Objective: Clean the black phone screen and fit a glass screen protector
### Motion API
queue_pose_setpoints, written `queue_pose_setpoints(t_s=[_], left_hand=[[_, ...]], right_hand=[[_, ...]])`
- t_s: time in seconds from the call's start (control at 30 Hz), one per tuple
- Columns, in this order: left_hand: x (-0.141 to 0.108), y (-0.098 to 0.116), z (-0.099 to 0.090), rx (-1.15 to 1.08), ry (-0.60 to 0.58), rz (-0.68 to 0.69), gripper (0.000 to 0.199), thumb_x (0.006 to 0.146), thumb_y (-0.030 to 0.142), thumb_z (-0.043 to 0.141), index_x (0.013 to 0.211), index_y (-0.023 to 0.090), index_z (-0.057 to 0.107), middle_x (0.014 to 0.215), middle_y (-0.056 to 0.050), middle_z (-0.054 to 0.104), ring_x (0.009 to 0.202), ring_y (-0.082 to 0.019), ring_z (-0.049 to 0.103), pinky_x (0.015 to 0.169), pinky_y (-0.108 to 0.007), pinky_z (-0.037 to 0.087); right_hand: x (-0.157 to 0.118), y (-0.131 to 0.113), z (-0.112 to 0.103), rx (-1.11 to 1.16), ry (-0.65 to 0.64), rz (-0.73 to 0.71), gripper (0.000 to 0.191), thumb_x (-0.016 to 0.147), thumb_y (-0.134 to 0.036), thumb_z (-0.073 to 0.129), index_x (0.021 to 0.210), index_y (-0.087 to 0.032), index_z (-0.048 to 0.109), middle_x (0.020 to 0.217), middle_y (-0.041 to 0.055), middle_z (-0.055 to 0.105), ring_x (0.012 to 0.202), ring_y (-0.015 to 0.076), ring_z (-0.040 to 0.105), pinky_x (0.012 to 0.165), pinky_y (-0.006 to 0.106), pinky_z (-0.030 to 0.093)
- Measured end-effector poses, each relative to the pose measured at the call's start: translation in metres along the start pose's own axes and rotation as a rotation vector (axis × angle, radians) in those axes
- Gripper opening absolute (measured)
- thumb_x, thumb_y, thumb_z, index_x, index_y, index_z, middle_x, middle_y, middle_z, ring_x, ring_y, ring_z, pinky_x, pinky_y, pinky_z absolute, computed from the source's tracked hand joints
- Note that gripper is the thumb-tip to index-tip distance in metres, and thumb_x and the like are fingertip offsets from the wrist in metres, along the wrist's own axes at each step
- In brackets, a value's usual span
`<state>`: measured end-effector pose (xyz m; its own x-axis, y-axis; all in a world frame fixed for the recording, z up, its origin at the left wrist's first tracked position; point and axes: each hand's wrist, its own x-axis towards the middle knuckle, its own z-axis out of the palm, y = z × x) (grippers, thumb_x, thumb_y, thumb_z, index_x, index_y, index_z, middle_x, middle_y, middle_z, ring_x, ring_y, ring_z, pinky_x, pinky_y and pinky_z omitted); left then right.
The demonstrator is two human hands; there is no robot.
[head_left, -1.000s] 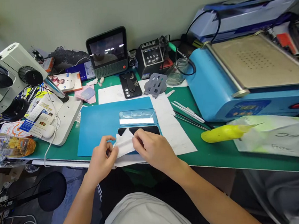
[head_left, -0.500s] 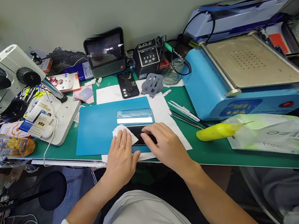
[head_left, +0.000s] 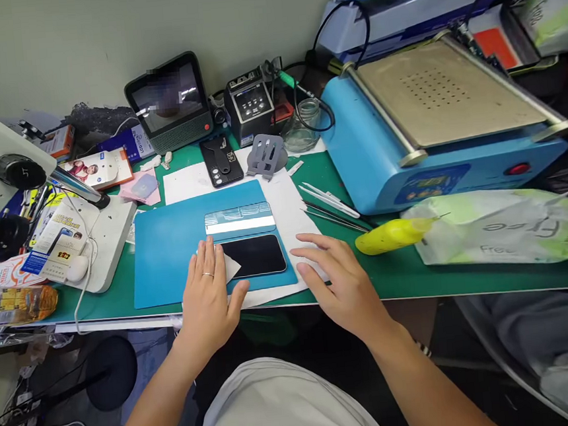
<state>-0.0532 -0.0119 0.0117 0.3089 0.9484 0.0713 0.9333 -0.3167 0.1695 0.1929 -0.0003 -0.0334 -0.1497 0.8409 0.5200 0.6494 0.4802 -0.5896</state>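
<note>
A phone with a dark screen (head_left: 260, 255) lies face up on a blue mat (head_left: 168, 249). Flat across its left end rests my left hand (head_left: 205, 286), fingers stretched out over a folded white wipe (head_left: 232, 268); a corner of the wipe sticks out past the fingers onto the screen. My right hand (head_left: 339, 278) hovers just right of the phone, fingers spread and nothing in them. Directly behind the phone is a clear rectangular panel (head_left: 239, 218) with a white strip along its near side.
Tweezers (head_left: 334, 215) lie right of the white paper (head_left: 288, 206). Beyond them stand a yellow bottle (head_left: 393, 235) with a needle tip, a pack of tissues (head_left: 504, 227) and a blue heating-plate machine (head_left: 359, 160). A microscope stand (head_left: 112, 241) is at left; a black phone case (head_left: 221, 160) lies behind.
My right hand has come off the phone to the right, its fingers spreading. My left hand and the wipe have slid toward the phone's left end, uncovering the screen. The view has shifted.
</note>
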Motion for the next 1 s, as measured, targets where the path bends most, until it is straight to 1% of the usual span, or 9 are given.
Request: queue_pose_setpoints(t_s=[0.13, 0.27, 0.33, 0.43, 0.57, 0.67, 0.73, 0.87, 1.0], left_hand=[[0.006, 0.001, 0.008, 0.055, -0.099, -0.054, 0.076, 0.107, 0.058, 0.030, 0.163, 0.006, 0.023, 0.171, -0.023, 0.018, 0.160, -0.036, 0.015, 0.126, -0.060, 0.031], [0.005, -0.001, 0.008, 0.095, -0.118, -0.039, 0.086, 0.104, 0.066, 0.033, 0.164, 0.007, 0.019, 0.172, -0.021, 0.017, 0.161, -0.037, 0.010, 0.127, -0.061, 0.028], [0.007, 0.005, 0.008, 0.101, -0.125, 0.002, 0.087, 0.103, 0.068, 0.034, 0.164, 0.008, 0.019, 0.172, -0.021, 0.017, 0.161, -0.036, 0.010, 0.127, -0.061, 0.028], [0.014, 0.021, 0.010, 0.071, -0.145, 0.093, 0.080, 0.104, 0.065, 0.032, 0.163, 0.011, 0.025, 0.172, -0.019, 0.017, 0.161, -0.034, 0.014, 0.127, -0.057, 0.029], [0.025, 0.045, 0.018, 0.003, -0.138, 0.207, 0.077, 0.104, 0.066, 0.030, 0.162, 0.014, 0.031, 0.171, -0.017, 0.023, 0.160, -0.035, 0.020, 0.125, -0.057, 0.033], [0.028, 0.052, 0.020, -0.013, -0.121, 0.287, 0.074, 0.104, 0.066, 0.030, 0.160, 0.018, 0.035, 0.171, -0.015, 0.028, 0.159, -0.035, 0.024, 0.125, -0.057, 0.033], [0.027, 0.050, 0.018, -0.002, -0.101, 0.312, 0.072, 0.106, 0.062, 0.029, 0.161, 0.016, 0.033, 0.170, -0.015, 0.028, 0.159, -0.035, 0.026, 0.125, -0.056, 0.033], [0.020, 0.042, 0.011, 0.037, -0.045, 0.283, 0.063, 0.110, 0.042, 0.029, 0.159, 0.003, 0.030, 0.168, -0.019, 0.031, 0.159, -0.033, 0.025, 0.126, -0.051, 0.032], [0.015, 0.029, 0.012, 0.086, -0.065, 0.261, 0.058, 0.110, 0.039, 0.033, 0.156, 0.004, 0.037, 0.166, -0.019, 0.035, 0.156, -0.033, 0.031, 0.125, -0.052, 0.035]], right_hand=[[0.000, 0.000, 0.002, -0.032, -0.057, -0.001, 0.024, 0.102, -0.023, 0.055, 0.125, -0.020, 0.064, 0.134, 0.0147, 0.063, 0.126, 0.0306, 0.058, 0.101, 0.047, 0.054], [0.000, 0.000, 0.005, -0.070, -0.068, -0.029, 0.025, 0.102, -0.023, 0.055, 0.125, -0.018, 0.064, 0.134, 0.0157, 0.064, 0.129, 0.0314, 0.057, 0.104, 0.048, 0.053], [0.000, -0.001, 0.007, -0.099, -0.073, -0.033, 0.026, 0.102, -0.024, 0.055, 0.127, -0.019, 0.063, 0.135, 0.0156, 0.064, 0.130, 0.0328, 0.057, 0.104, 0.050, 0.052], [0.000, 0.000, 0.009, -0.126, -0.061, -0.024, 0.027, 0.102, -0.025, 0.055, 0.127, -0.020, 0.063, 0.136, 0.0159, 0.065, 0.131, 0.0343, 0.057, 0.105, 0.053, 0.050], [-0.002, 0.003, 0.008, -0.097, -0.049, -0.011, 0.028, 0.102, -0.028, 0.055, 0.128, -0.022, 0.063, 0.136, 0.0155, 0.065, 0.133, 0.0339, 0.057, 0.107, 0.053, 0.049], [-0.003, 0.006, 0.007, -0.058, -0.042, -0.010, 0.030, 0.102, -0.030, 0.054, 0.131, -0.024, 0.062, 0.136, 0.0139, 0.065, 0.133, 0.0330, 0.058, 0.107, 0.053, 0.049], [-0.003, 0.007, 0.008, -0.043, -0.039, -0.013, 0.033, 0.103, -0.029, 0.054, 0.135, -0.026, 0.059, 0.137, 0.0128, 0.066, 0.133, 0.0332, 0.058, 0.109, 0.054, 0.048], [-0.002, 0.006, 0.008, -0.034, -0.017, -0.004, 0.043, 0.102, -0.027, 0.055, 0.145, -0.027, 0.052, 0.141, 0.0123, 0.065, 0.136, 0.0334, 0.057, 0.113, 0.056, 0.043], [0.000, 0.003, 0.005, -0.038, -0.013, 0.010, 0.046, 0.102, -0.026, 0.057, 0.147, -0.025, 0.050, 0.144, 0.0141, 0.063, 0.138, 0.0327, 0.055, 0.113, 0.053, 0.046]])
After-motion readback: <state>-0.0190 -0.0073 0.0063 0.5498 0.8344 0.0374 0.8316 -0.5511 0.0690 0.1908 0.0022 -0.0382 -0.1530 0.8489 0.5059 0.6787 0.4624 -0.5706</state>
